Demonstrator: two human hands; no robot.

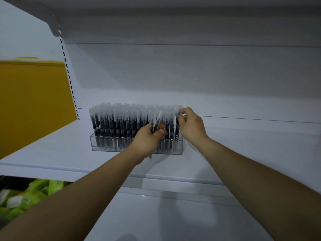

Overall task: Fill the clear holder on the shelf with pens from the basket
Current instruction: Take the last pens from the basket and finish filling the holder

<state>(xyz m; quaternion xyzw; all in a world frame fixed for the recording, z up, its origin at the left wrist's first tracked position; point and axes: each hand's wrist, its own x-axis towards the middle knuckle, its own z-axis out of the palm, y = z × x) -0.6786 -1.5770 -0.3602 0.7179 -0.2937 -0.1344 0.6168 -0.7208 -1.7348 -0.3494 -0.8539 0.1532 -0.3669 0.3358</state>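
A clear holder [104,148] stands on the white shelf [52,150], packed with several upright black pens [112,122] with frosted caps. My left hand [147,138] grips a small bunch of pens [154,121] in front of the holder's middle. My right hand [190,126] is at the holder's right end and pinches the cap of one upright pen [179,112] there. The basket is not in view.
A yellow panel [34,105] stands to the left of the shelf, behind a slotted upright [69,80]. Green packets [26,197] lie on the level below at the lower left. Another white shelf board [173,214] runs below my arms.
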